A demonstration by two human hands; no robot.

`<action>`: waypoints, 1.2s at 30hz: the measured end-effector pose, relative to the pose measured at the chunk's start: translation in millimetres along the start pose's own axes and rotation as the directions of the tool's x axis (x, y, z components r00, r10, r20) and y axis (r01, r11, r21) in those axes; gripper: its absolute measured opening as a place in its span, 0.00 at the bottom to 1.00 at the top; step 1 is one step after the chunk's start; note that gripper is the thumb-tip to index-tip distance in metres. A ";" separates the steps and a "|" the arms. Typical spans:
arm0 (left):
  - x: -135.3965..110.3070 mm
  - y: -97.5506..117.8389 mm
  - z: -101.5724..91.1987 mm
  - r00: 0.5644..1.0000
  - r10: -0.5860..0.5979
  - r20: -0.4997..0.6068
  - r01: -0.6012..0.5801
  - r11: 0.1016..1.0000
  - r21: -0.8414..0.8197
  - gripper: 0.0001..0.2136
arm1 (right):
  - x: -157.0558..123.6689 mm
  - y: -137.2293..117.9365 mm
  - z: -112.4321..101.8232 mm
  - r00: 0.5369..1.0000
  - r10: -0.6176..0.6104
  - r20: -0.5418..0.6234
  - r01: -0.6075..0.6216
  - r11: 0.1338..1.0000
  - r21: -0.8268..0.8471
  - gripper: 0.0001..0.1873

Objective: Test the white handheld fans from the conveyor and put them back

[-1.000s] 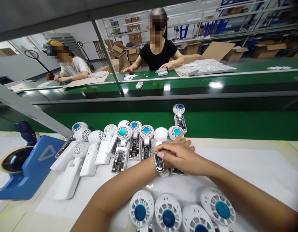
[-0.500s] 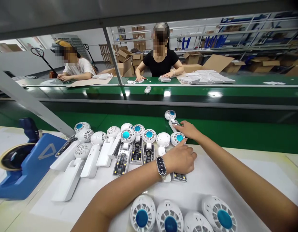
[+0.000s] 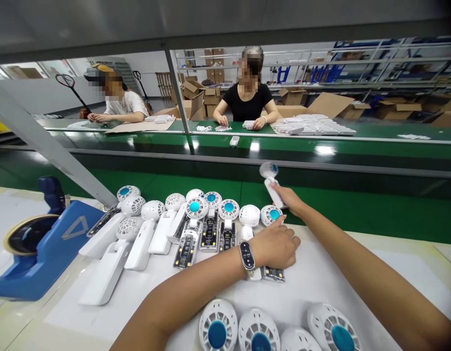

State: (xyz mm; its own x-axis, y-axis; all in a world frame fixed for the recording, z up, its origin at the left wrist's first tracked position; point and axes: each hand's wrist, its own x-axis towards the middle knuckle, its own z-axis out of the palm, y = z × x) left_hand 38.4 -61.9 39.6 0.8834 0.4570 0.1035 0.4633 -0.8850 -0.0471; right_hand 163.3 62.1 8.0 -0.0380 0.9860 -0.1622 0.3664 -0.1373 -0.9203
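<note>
My right hand (image 3: 289, 201) is closed around the handle of a small white handheld fan (image 3: 270, 181), lifted above the green conveyor belt (image 3: 357, 207). My left hand (image 3: 278, 246), with a smart band on the wrist, rests palm down with fingers curled on a fan (image 3: 272, 217) with a blue centre and a bare circuit board. It lies at the right end of a row of several similar fans (image 3: 196, 222) on the white mat (image 3: 331, 278). Some are closed white, others show their circuit boards.
A blue tape dispenser (image 3: 46, 243) stands at the left. Several more fan heads (image 3: 254, 331) lie at the near edge. Across the belt, two people work at a far bench (image 3: 375, 139) with white parts and cardboard boxes. A grey slanted beam (image 3: 46, 146) crosses the left.
My right hand left my left hand, reached out to the fan lying on the belt and picked it up. My left hand stayed on the row's last fan.
</note>
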 end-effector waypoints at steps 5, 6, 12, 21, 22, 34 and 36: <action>-0.2 -0.3 0.1 1.000 0.003 -0.015 -0.003 1.000 0.003 0.13 | -17.5 25.7 -29.9 0.994 0.024 -0.106 0.036 0.849 0.527 0.12; -0.3 -0.5 -0.1 1.000 0.003 -0.015 -0.003 1.000 0.005 0.12 | -20.0 28.4 -33.8 0.994 0.035 -0.108 0.040 0.785 0.618 0.11; -1.4 -1.4 -2.1 1.000 -0.003 -0.012 0.003 1.000 0.016 0.11 | -32.0 26.1 -34.8 0.999 0.044 -0.023 -0.012 0.663 0.748 0.11; -2.0 -1.3 -5.6 1.000 -0.024 0.013 0.024 1.000 0.006 0.10 | -38.7 22.1 -25.6 0.997 -0.031 0.067 -0.026 0.696 0.717 0.13; -2.0 -1.3 -6.2 1.000 -0.026 0.016 0.026 1.000 0.005 0.10 | -39.2 21.9 -25.5 0.996 -0.028 0.082 -0.040 0.699 0.714 0.13; -1.8 -1.8 -7.4 1.000 -0.023 0.008 0.023 1.000 0.010 0.08 | -39.8 22.3 -24.4 0.991 -0.026 0.129 -0.072 0.717 0.694 0.13; -1.6 -1.7 -8.1 1.000 -0.025 0.012 0.025 1.000 0.000 0.08 | -39.0 23.2 -24.2 0.992 -0.026 0.126 -0.069 0.714 0.697 0.13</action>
State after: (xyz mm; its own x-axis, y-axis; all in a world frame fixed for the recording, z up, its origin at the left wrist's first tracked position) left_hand 35.6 -61.8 47.5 0.8722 0.4802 0.0930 0.4854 -0.8731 -0.0446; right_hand 195.8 22.7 1.6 -0.1642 0.9696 -0.1812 -0.3835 -0.2320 -0.8939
